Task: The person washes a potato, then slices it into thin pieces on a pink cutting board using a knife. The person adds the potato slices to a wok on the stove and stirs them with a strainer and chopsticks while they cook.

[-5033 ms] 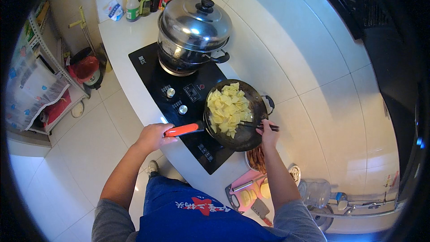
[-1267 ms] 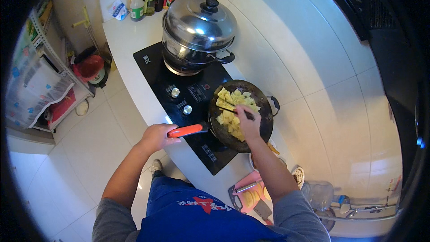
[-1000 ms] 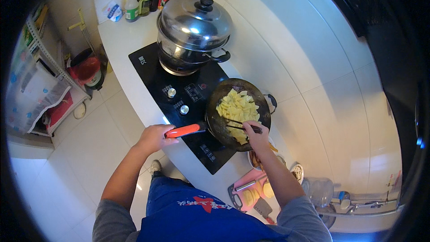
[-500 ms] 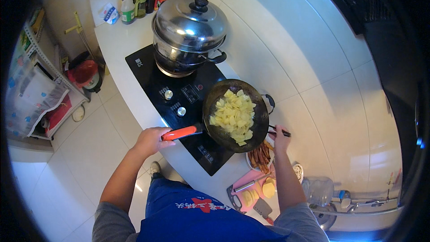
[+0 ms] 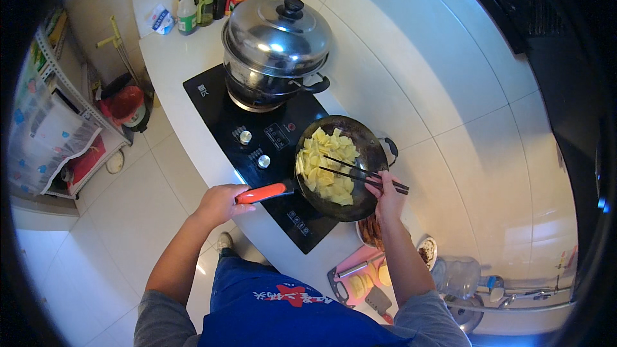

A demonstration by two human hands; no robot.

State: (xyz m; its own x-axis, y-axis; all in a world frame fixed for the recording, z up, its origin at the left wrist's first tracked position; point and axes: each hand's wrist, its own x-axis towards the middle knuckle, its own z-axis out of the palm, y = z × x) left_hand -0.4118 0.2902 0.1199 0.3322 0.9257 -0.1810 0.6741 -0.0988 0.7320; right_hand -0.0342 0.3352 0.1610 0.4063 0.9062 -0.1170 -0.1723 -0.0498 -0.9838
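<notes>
My left hand (image 5: 225,204) is closed round the orange-red handle (image 5: 261,193) of a dark wok (image 5: 357,211), which rests on the right part of the black cooktop (image 5: 212,122). Pale yellow potato slices (image 5: 326,157) lie heaped toward the wok's left side. In my right hand (image 5: 389,199), at the wok's right rim, is a pair of dark chopsticks (image 5: 360,177). Their tips point left, over or among the slices; whether they touch them I cannot tell.
A big lidded steel pot (image 5: 276,38) stands on the cooktop's far part, bottles (image 5: 187,13) behind it. Near my right forearm are a bowl of browned meat strips (image 5: 370,230), a pink cutting board (image 5: 350,263) with potato pieces, and a cleaver (image 5: 378,299).
My right hand has moved left with the chopsticks, whose tips now reach over the wok's middle. The potato slices have shifted to the left inside the wok.
</notes>
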